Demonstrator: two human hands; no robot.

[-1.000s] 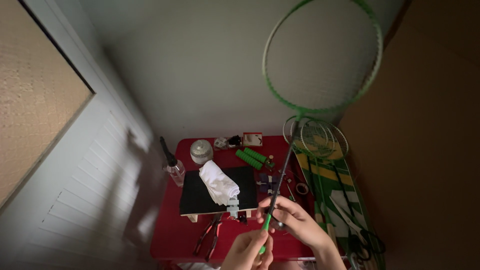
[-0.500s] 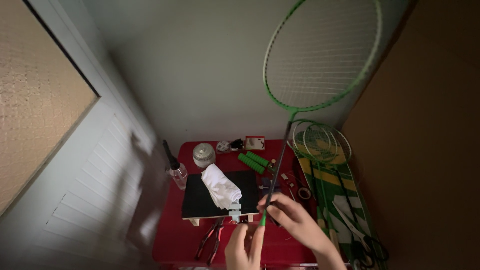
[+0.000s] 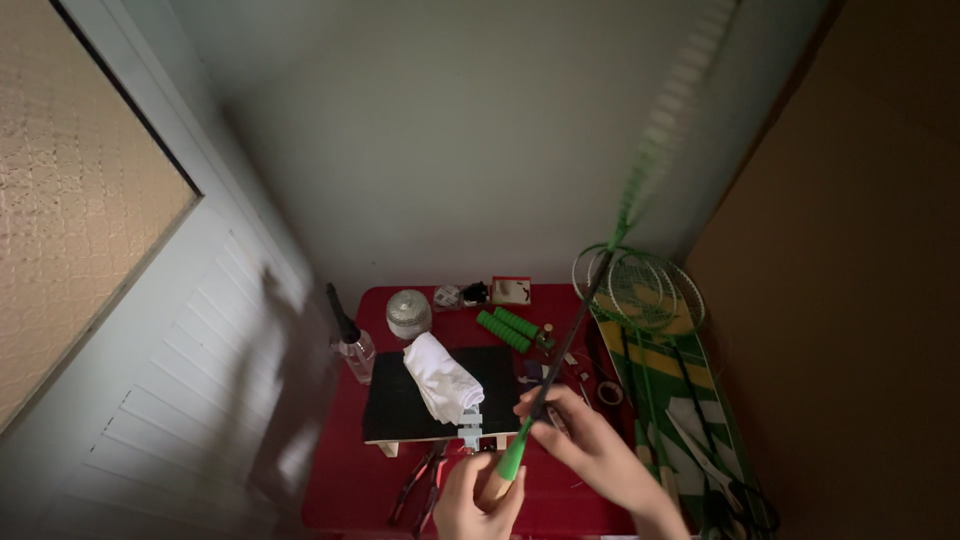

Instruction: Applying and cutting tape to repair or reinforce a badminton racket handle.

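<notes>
Gripping the badminton racket [image 3: 590, 290] handle in my left hand [image 3: 478, 497], right hand [image 3: 590, 450] pinching its shaft just above; head slants up-right.

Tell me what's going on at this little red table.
A person holds a green-framed badminton racket upright in both bare hands: the left hand grips the base of the handle, the right hand pinches the dark shaft just above it. The racket head is blurred. Below, the small red table carries a black mat with a folded white cloth, two green grip rolls, a clear spray bottle and pliers. More rackets lie to the right.
</notes>
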